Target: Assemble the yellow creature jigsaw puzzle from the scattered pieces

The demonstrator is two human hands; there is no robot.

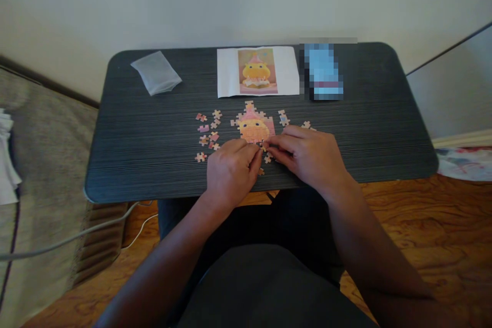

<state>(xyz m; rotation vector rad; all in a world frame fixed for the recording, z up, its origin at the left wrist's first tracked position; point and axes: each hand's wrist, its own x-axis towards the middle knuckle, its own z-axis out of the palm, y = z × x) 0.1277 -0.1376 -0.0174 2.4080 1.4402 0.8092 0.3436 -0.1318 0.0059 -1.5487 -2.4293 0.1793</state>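
A partly joined jigsaw [253, 127] with a yellow figure and pink hat lies mid-table on the dark table [154, 164]. My left hand [230, 171] and my right hand [307, 156] meet at its lower edge, fingertips pinched together over small puzzle pieces [265, 158]. What exactly sits in the fingers is hidden. Several loose pieces [207, 136] lie left of the jigsaw, a few more [283, 118] to its right.
A reference picture [257, 72] on white paper lies at the table's far edge. A clear plastic bag [157, 73] rests at the far left, a blurred blue item [323, 72] at the far right. A cable [77, 236] runs over the wooden floor on the left.
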